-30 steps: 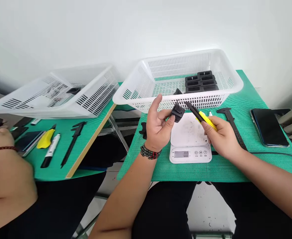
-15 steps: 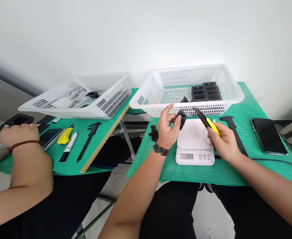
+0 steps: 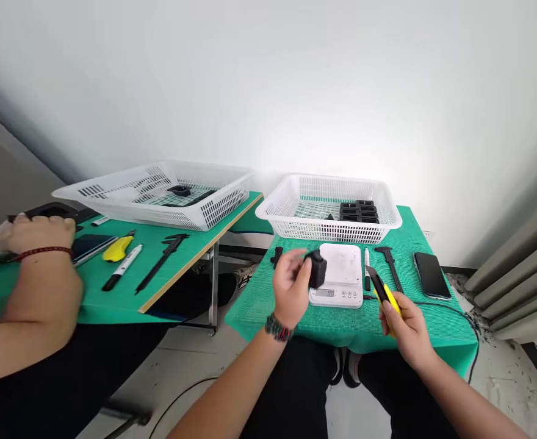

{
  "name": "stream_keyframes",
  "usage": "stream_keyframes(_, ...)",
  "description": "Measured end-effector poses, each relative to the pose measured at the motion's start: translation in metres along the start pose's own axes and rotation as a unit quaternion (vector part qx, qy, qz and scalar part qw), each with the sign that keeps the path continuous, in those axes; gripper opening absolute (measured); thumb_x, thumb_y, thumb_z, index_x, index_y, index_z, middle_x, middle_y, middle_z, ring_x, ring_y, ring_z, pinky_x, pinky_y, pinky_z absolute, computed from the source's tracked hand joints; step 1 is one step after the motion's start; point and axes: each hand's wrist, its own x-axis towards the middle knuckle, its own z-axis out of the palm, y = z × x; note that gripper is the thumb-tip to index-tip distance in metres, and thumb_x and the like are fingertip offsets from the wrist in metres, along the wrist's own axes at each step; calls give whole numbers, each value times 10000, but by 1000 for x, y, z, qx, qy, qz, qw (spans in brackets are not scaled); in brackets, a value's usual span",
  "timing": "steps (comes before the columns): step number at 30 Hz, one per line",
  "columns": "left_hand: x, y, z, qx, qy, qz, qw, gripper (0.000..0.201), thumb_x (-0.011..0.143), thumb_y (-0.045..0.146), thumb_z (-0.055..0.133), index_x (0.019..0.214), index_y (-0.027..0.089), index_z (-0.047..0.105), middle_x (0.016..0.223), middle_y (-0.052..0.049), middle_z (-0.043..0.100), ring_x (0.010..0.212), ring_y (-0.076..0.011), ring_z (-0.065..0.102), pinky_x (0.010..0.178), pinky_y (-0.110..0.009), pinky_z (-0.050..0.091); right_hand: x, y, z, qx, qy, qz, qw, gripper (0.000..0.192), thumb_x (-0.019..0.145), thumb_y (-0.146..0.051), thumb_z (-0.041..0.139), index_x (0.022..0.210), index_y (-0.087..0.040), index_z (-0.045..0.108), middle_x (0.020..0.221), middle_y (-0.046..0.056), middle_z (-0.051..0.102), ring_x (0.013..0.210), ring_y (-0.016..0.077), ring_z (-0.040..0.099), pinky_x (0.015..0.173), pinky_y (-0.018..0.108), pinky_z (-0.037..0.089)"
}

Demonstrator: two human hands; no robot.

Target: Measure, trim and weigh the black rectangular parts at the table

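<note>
My left hand [image 3: 292,286] grips a small black block-like part [image 3: 317,269] between thumb and fingers, held just over the left side of a white digital scale [image 3: 340,263]. The scale's display seems to read 0. My right hand [image 3: 406,320] is closed around a yellow utility knife [image 3: 391,299], its dark blade end pointing up and left, right of the scale. Another black piece [image 3: 276,256] lies left of the scale. Behind it, a white plastic basket [image 3: 327,231] holds several black rectangular parts [image 3: 359,211].
A marker [image 3: 367,268], a black caliper [image 3: 390,268] and a phone [image 3: 432,275] lie right of the scale, with a cable nearby. On the left table are a co-worker's hands [image 3: 42,235], another white basket [image 3: 225,207], a yellow cutter [image 3: 118,248], a marker [image 3: 122,267] and a caliper [image 3: 161,262].
The view has tilted up and shifted. My left hand has turned the black part and brought it nearer me. The knife has moved down, away from the basket. The scale's reading dropped from about 247 to 0.
</note>
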Motion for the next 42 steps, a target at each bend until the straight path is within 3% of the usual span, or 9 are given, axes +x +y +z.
stream_keyframes(2,-46,20,-21,-17,5,-94,995,309,823,481,798,991,234,722,770,-7,680,680,-157,633,610,-243,510,-32,8,-8,38,33,44,998,503,838,-697,686,730,-211,609,565,-16,541,432,127,487,441,270,375)
stream_keyframes(5,-108,42,-57,-84,-48,-249,964,310,737,494,857,860,239,734,694,4,651,612,-158,617,558,-249,495,-83,26,-14,120,92,124,981,515,772,-694,757,686,-209,606,560,-14,542,395,110,444,388,252,326)
stream_keyframes(7,-136,53,-77,-128,-79,-348,926,345,683,498,893,812,225,726,610,22,600,522,-131,562,492,-232,450,-112,34,-14,185,143,130,964,452,755,-641,802,793,-215,654,621,-16,582,421,106,475,408,250,378)
stream_keyframes(9,-151,62,-88,-162,-63,-392,903,372,643,483,923,803,213,723,622,22,616,535,-127,580,490,-220,452,-132,36,-13,212,152,131,956,441,746,-608,826,874,-215,673,644,-20,599,433,101,489,416,243,391)
stream_keyframes(13,-152,66,-88,-210,-29,-396,893,366,597,369,952,806,182,718,698,19,670,620,-132,649,555,-215,502,-142,30,-10,197,98,151,964,481,661,-569,890,763,-191,610,592,-25,595,396,103,495,389,240,366)
stream_keyframes(18,-143,52,-81,-230,-23,-413,881,325,646,334,910,839,181,698,747,18,701,653,-124,665,601,-226,524,-137,39,-15,222,130,152,954,495,621,-542,891,861,-207,618,623,-49,610,450,115,535,428,251,431)
stream_keyframes(26,-154,47,-91,-262,-19,-395,880,265,718,285,878,880,164,706,728,9,704,628,-134,677,591,-246,523,-145,59,-21,202,147,147,957,527,590,-558,903,777,-209,555,590,-49,595,441,106,535,417,245,452)
stream_keyframes(33,-151,39,-86,-253,-10,-386,887,213,752,274,848,875,178,704,812,-9,735,704,-145,701,654,-262,538,-154,62,-36,212,170,142,952,510,656,-566,880,878,-203,600,657,-49,609,483,97,551,451,245,471)
stream_keyframes(42,-152,40,-101,-208,24,-382,900,158,777,247,794,885,196,691,828,-7,731,730,-148,686,687,-269,536,-156,57,-40,256,188,131,939,524,704,-575,844,1008,-205,631,712,-43,613,507,105,557,461,270,462)
